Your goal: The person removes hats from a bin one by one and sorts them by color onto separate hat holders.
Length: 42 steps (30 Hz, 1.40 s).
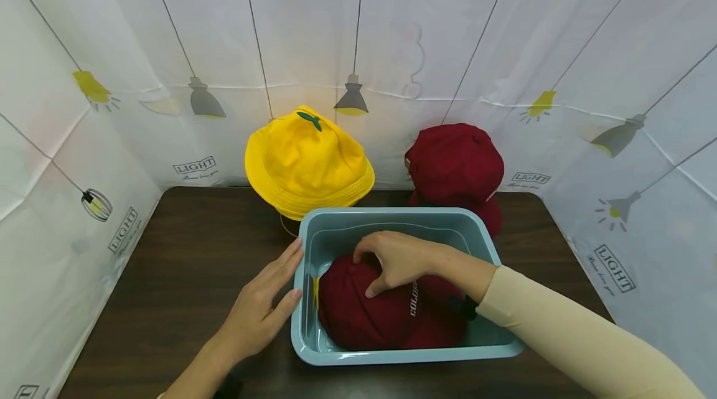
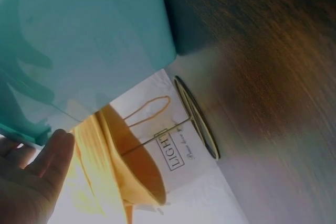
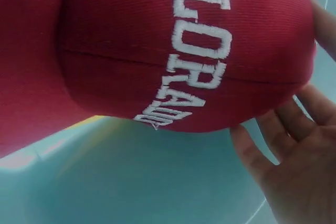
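Right hand (image 1: pixel 394 262) loosely grips the red cap (image 1: pixel 381 315) in the bin (image 1: pixel 392 358); left hand (image 1: pixel 263 309), fingers straight, steadies the rim, so the cap may slip.

A yellow bucket hat (image 1: pixel 308 162) sits on a thin wire stand (image 2: pixel 195 116) near the back edge of the dark wooden desk (image 1: pixel 185 262), left of centre. Well to its right along the same edge stands a dark red hat (image 1: pixel 455 165). White sheeting printed with lamps (image 1: pixel 347 25) walls the desk on three sides.
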### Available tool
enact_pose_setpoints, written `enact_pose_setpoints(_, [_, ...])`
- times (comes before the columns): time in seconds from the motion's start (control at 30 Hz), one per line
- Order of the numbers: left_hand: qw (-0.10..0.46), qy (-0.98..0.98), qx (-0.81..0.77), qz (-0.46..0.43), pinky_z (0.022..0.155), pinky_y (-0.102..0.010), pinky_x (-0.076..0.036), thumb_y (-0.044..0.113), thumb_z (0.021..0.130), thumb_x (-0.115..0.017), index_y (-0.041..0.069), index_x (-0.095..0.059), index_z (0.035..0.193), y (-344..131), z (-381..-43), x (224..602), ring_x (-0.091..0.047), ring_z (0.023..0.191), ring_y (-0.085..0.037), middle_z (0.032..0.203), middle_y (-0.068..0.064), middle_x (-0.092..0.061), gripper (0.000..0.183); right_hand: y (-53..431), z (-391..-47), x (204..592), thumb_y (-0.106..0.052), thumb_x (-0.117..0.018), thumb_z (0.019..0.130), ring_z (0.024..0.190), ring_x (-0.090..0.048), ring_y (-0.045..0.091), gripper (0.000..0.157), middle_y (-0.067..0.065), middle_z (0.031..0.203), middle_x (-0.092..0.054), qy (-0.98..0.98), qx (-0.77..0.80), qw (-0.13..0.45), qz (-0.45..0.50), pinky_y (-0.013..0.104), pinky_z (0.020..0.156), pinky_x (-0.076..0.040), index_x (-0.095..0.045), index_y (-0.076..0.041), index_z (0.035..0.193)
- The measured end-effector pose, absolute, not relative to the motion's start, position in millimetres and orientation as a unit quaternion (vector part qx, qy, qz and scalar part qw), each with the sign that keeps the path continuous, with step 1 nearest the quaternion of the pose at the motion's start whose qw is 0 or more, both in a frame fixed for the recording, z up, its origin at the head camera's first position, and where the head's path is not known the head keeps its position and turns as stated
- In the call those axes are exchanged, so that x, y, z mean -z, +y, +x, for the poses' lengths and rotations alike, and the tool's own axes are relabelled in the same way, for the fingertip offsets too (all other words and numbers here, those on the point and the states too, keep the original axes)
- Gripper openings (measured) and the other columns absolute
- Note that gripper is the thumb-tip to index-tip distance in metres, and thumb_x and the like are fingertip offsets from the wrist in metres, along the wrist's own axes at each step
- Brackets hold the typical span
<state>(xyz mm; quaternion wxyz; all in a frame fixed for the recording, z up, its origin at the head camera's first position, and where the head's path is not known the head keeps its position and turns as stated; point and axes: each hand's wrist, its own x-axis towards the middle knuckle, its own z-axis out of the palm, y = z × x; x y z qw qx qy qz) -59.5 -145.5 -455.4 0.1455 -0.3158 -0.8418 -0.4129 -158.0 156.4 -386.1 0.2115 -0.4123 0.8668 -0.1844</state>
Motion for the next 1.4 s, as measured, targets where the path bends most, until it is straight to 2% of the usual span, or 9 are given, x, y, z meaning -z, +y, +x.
enact_pose_setpoints(0.17, [0.146,-0.843,0.410,-0.316,0.121,-0.023,-0.027,0.007,0.099,-0.062,0.006,-0.042,0.160,-144.7,-59.2,454.9,-0.043,0.150,-0.025,0.169,-0.009,-0.035,0.065,157.0,-157.0,383.9,-0.025,-0.089,0.084,0.080,-0.059,0.010,0.037,-0.011,0.094,-0.067,0.859,0.202,0.223,-0.414,0.027,0.073,-0.054,-0.072,-0.013,0.115])
enact_pose_setpoints(0.43, [0.145,-0.843,0.412,-0.315,0.121,-0.022,-0.027,0.006,0.099,-0.062,0.004,-0.042,0.160,-145.0,-58.7,453.7,-0.043,0.150,-0.025,0.169,-0.009,-0.034,0.064,157.1,-157.8,381.3,-0.017,-0.086,0.088,0.081,-0.062,0.008,0.024,-0.012,0.093,-0.069,0.850,0.217,0.226,-0.425,0.025,0.075,-0.056,-0.075,-0.013,0.108])
enact_pose_setpoints(0.63, [0.150,-0.840,0.415,-0.316,0.121,-0.023,-0.026,0.006,0.098,-0.061,0.002,-0.043,0.158,-144.9,-58.7,454.1,-0.042,0.150,-0.026,0.169,-0.010,-0.035,0.063,160.0,-156.5,372.9,-0.012,-0.084,0.090,0.081,-0.062,0.005,0.020,-0.009,0.094,-0.072,0.843,0.232,0.203,-0.442,0.023,0.075,-0.057,-0.079,-0.011,0.108])
enact_pose_setpoints(0.9, [0.146,-0.840,0.416,-0.315,0.121,-0.023,-0.026,0.007,0.099,-0.061,0.004,-0.042,0.160,-144.2,-58.7,454.5,-0.041,0.150,-0.026,0.169,-0.009,-0.034,0.064,165.3,-152.8,363.0,-0.009,-0.085,0.088,0.077,-0.062,0.004,0.015,-0.009,0.089,-0.072,0.847,0.246,0.195,-0.429,0.023,0.072,-0.057,-0.080,-0.012,0.102])
enact_pose_setpoints(1.17, [0.150,-0.838,0.417,-0.317,0.122,-0.022,-0.025,0.006,0.099,-0.061,0.005,-0.042,0.160,-143.9,-57.9,456.5,-0.041,0.150,-0.025,0.169,-0.009,-0.034,0.064,169.8,-150.8,359.0,-0.010,-0.086,0.087,0.073,-0.059,0.003,0.015,-0.012,0.082,-0.067,0.846,0.255,0.184,-0.431,0.024,0.067,-0.056,-0.078,-0.013,0.098])
enact_pose_setpoints(1.4, [0.157,-0.836,0.419,-0.318,0.121,-0.022,-0.026,0.005,0.098,-0.062,0.003,-0.043,0.159,-143.4,-58.5,457.1,-0.042,0.150,-0.025,0.168,-0.010,-0.035,0.063,175.4,-149.6,351.1,-0.010,-0.087,0.086,0.075,-0.059,0.004,0.017,-0.013,0.082,-0.066,0.848,0.263,0.180,-0.424,0.025,0.068,-0.056,-0.077,-0.016,0.099])
